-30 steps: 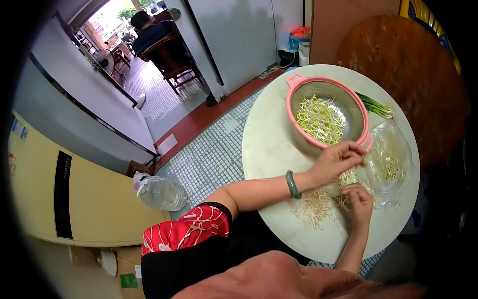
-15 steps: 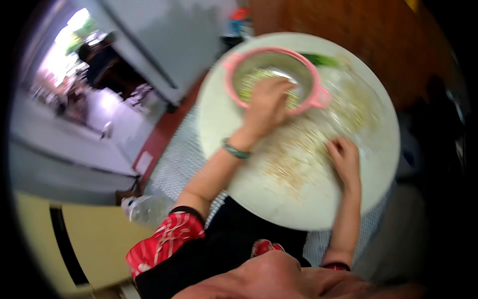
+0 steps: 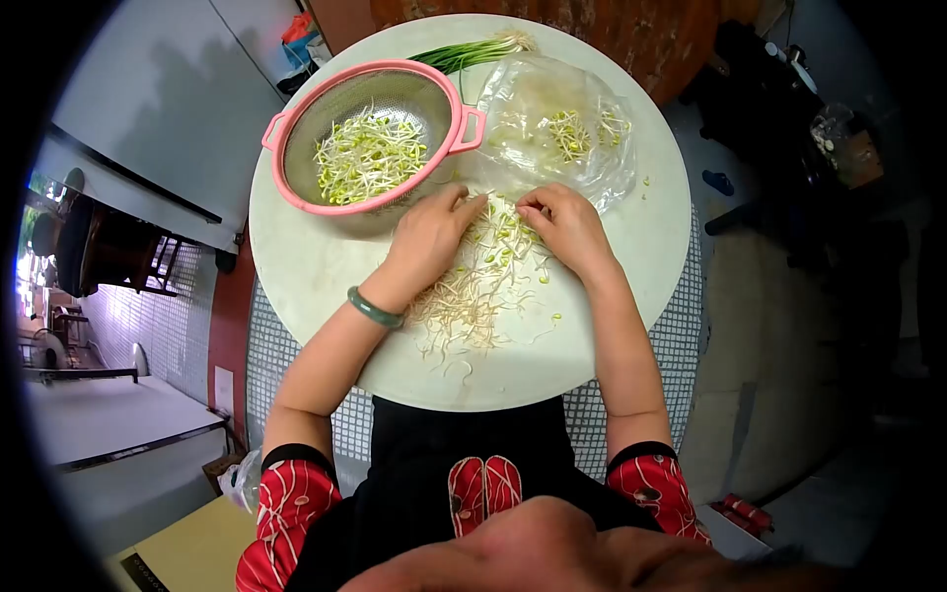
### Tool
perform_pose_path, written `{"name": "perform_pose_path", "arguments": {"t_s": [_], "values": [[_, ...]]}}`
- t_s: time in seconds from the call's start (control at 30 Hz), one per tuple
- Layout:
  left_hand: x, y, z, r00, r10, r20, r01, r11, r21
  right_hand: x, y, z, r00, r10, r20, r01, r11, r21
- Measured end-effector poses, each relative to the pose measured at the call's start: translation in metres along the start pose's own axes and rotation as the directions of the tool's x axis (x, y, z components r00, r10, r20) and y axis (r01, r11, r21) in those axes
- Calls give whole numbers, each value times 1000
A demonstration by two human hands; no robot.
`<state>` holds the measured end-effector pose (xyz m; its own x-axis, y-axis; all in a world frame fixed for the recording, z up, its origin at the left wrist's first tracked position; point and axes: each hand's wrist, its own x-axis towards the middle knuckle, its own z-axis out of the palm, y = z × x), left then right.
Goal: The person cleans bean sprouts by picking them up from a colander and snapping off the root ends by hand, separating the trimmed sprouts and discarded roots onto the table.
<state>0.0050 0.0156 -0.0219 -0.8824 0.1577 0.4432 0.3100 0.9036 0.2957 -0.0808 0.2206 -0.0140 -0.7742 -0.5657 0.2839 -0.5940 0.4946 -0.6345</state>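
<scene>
My left hand (image 3: 431, 234), with a green bangle (image 3: 374, 307) on its wrist, is at the left edge of a loose pile of bean sprouts (image 3: 501, 244). Its fingers are bent over the sprouts; whether they grip one cannot be made out. On the pile's right side, my right hand (image 3: 567, 225) has thumb and fingertips pinched together, the thing between them too small to name. Thin brown root ends (image 3: 456, 314) lie below the pile. Behind my left hand stands a pink-rimmed metal strainer (image 3: 286, 178) holding more sprouts (image 3: 370, 158).
A clear plastic bag (image 3: 513, 99) with some sprouts inside lies at the back right of the round white table (image 3: 552, 360). Green onions (image 3: 464, 51) are behind the strainer. A brown round board (image 3: 631, 35) stands beyond the table. Dark furniture is at the far right.
The view has swung right and down. My left hand has left the strainer, where it was half a second ago, and come back to the pile beside my right hand.
</scene>
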Motion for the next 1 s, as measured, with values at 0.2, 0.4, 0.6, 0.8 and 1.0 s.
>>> {"name": "perform_pose_path", "arguments": {"t_s": [0.2,0.4,0.6,0.8,1.0], "values": [[17,-12,8,991,109,77,-115,989,90,2,-1,0,999,50,16,-51,998,28],[15,-11,5,997,6,72,-1,998,-64,4,-8,-1,995,93,-26,-89,987,132],[16,4,-12,911,-285,297,406,746,-529,5,-10,4,997,70,28,-75,958,277],[10,-1,-1,866,-256,430,500,484,-718,4,-6,7,986,139,97,-168,882,440],[4,-7,9,861,-266,433,506,369,-780,3,-13,-2,994,-2,107,-37,929,367]]}}
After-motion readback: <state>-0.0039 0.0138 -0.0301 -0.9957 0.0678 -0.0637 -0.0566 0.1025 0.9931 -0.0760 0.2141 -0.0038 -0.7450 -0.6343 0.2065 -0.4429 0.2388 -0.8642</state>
